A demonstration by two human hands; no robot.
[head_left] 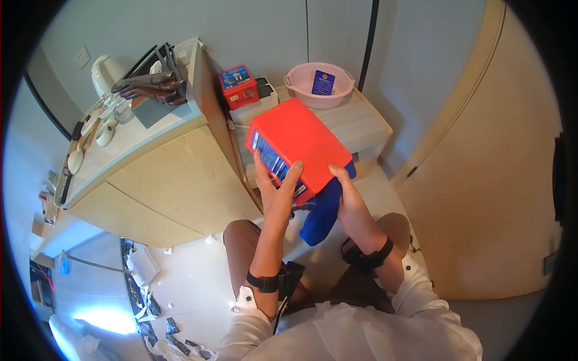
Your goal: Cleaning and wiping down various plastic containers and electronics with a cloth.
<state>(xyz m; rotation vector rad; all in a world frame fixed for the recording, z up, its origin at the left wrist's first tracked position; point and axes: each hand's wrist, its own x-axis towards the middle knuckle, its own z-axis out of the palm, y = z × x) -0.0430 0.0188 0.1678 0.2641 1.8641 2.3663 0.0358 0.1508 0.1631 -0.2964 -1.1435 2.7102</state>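
Observation:
A red box [301,138] with a blue-and-white printed side is held up, tilted, in front of me. My left hand [278,186] grips its near left corner, with the thumb on the red face and the fingers along the printed side. At its near right edge, my right hand [348,195] has the thumb on the red face and holds a blue cloth [322,216] against the box. The cloth hangs below the box, and a bit of it shows past the right corner. My right fingers are mostly hidden behind the cloth.
A low wooden table [361,123] beyond the box bears a pink basin [295,87] with a blue card and a smaller red box [244,96]. Left stands a cabinet [162,180] topped with a knife block [156,108] and a white kettle [105,72]. A door [481,198] is at right.

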